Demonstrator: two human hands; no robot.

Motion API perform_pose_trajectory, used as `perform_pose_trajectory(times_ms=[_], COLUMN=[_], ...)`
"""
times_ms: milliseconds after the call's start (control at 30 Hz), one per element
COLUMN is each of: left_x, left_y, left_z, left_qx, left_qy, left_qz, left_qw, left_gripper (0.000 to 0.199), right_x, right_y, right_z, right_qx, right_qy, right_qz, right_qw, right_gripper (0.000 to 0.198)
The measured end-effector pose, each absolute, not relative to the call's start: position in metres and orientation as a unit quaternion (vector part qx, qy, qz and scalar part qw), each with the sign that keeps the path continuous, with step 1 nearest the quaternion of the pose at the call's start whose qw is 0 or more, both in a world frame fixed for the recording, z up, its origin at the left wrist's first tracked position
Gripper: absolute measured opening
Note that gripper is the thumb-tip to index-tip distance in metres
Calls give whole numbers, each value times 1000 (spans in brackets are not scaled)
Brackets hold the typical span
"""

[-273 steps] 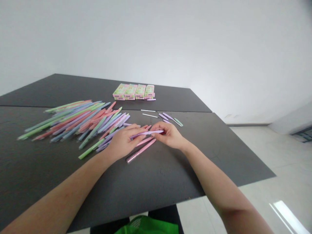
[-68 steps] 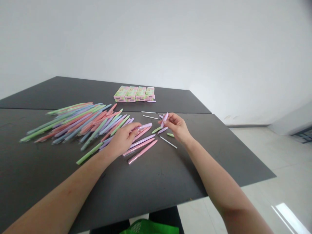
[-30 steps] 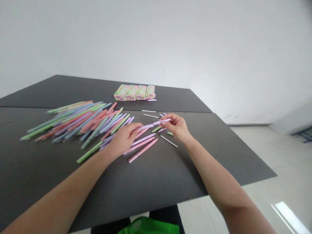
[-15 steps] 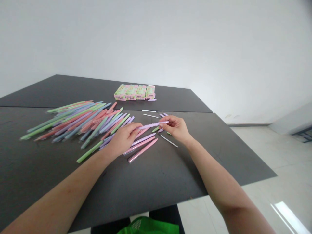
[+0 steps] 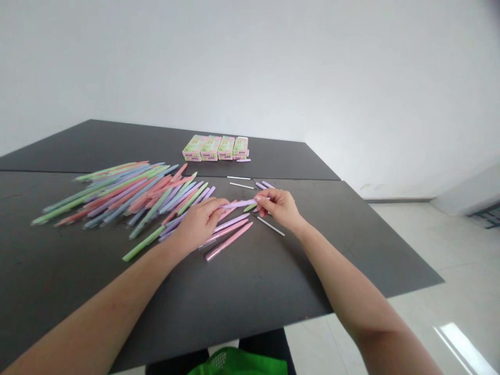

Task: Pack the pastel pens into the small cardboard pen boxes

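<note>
A lilac pen [image 5: 241, 203] is stretched level between my two hands, just above the table. My left hand [image 5: 201, 219] pinches its left end between thumb and fingers. At the other end, my right hand [image 5: 278, 205] grips it with thumb and bent fingers, which cover the tip. Under and in front of my hands lie a few pink pens [image 5: 230, 240] and a lilac one. A white refill [image 5: 271, 226] rests below my right hand, and part of a green pen piece [image 5: 250, 207] shows beside its fingers.
A large heap of wrapped green, blue, red and lilac pens [image 5: 117, 195] spreads to the left. Small pink-and-green boxes [image 5: 210, 147] stand in a row farther back. Two more white refills [image 5: 241, 185] lie beyond my hands. The dark table [image 5: 250, 291] ends at the front and right.
My right hand has shifted slightly left along the lilac pen, its fingers now covering the tip. The left hand has hardly moved.
</note>
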State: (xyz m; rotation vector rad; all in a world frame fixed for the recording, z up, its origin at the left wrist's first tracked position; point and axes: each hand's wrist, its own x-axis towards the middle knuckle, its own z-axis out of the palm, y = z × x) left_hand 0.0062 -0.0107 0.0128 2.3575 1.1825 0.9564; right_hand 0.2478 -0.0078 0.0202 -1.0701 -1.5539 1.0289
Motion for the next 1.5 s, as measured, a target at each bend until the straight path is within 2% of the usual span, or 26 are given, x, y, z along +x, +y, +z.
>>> perform_pose_trajectory(times_ms=[333, 633, 833, 1333, 1500], left_x=[5, 4, 5, 5, 5], left_y=[-7, -8, -8, -8, -8], left_z=[10, 11, 9, 12, 11], left_qx=[828, 824, 829, 832, 828], left_qy=[419, 426, 415, 411, 423], left_qz=[332, 332, 340, 336, 334], left_qw=[170, 171, 160, 160, 156], left_gripper=[32, 32, 30, 30, 31], right_x=[255, 267, 265, 261, 266], right_y=[-9, -2, 0, 0, -1], right_z=[24, 22, 20, 15, 19], right_qx=[-380, -397, -436, -467, -413], right_qy=[-649, -663, -667, -655, -664], right_qz=[495, 450, 422, 451, 455], right_qw=[435, 448, 431, 387, 426], right_gripper=[38, 31, 37, 63, 41])
